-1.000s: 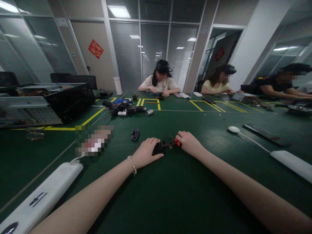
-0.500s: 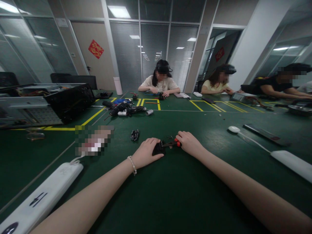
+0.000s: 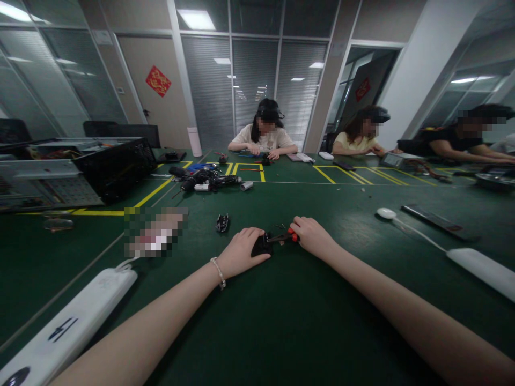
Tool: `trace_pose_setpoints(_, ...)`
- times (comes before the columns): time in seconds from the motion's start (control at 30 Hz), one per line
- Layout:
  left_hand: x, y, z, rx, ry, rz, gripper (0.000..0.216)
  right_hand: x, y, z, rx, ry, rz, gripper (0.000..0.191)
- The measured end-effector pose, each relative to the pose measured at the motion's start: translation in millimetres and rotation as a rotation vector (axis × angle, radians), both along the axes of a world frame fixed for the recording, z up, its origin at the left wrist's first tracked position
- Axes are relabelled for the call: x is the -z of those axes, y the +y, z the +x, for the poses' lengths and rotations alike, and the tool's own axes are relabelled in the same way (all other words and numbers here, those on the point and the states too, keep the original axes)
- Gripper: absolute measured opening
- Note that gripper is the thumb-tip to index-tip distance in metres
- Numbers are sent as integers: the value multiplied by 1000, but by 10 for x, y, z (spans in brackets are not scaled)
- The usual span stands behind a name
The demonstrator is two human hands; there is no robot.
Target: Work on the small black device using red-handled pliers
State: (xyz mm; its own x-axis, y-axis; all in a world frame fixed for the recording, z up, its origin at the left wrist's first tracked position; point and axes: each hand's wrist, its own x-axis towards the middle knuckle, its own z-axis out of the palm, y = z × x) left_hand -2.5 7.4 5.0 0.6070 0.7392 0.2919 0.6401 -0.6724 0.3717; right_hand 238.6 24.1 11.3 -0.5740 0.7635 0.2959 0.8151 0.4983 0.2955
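Note:
My left hand (image 3: pixel 241 251) rests on the green table (image 3: pixel 281 311) with its fingers wrapped over a small black part (image 3: pixel 260 246). A bead bracelet circles that wrist. My right hand (image 3: pixel 311 235) is closed on the red handle of a small plier-like tool (image 3: pixel 284 237), whose dark tip reaches the black part. A second small black part (image 3: pixel 222 222) lies a little to the left of my left hand.
A white power strip (image 3: pixel 68 332) lies at the near left, another white strip (image 3: pixel 480 266) with a cable at the right. A computer case (image 3: pixel 72 169) stands at the far left. Tools and cables (image 3: pixel 209 179) lie mid-table. Three people work along the far side.

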Motion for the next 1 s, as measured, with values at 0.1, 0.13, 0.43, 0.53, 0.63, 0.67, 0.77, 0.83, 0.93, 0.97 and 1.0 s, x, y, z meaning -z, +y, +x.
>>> trace_pose_setpoints(0.1,8,6,0,2,-4,2,51,11,5,5,0,0,7,18)
trace_pose_setpoints(0.13,10,7,0,3,-4,2,51,16,8,6,3,0,8,18)
trace_pose_setpoints(0.43,-3,1,8,8,-6,4,49,17,3,5,1,14,7,18)
trace_pose_setpoints(0.53,-2,6,7,8,-2,-2,50,20,9,8,0,9,6,18)
trace_pose_setpoints(0.63,12,12,6,7,-1,6,50,22,15,8,9,-5,7,17)
trace_pose_setpoints(0.67,16,13,5,5,-2,10,50,21,15,6,11,-10,7,17)
trace_pose_setpoints(0.77,18,13,3,1,-2,12,50,14,9,0,14,-12,7,17)
trace_pose_setpoints(0.83,10,11,2,1,1,5,51,12,6,-3,15,-8,8,18)
trace_pose_setpoints(0.93,-1,9,0,-1,4,-9,51,16,4,-3,15,2,15,18)
trace_pose_setpoints(0.97,-3,8,-1,-2,5,-14,52,18,4,-1,13,4,18,18)
trace_pose_setpoints(1.0,-4,8,0,-2,5,-18,52,20,4,0,9,7,21,18)
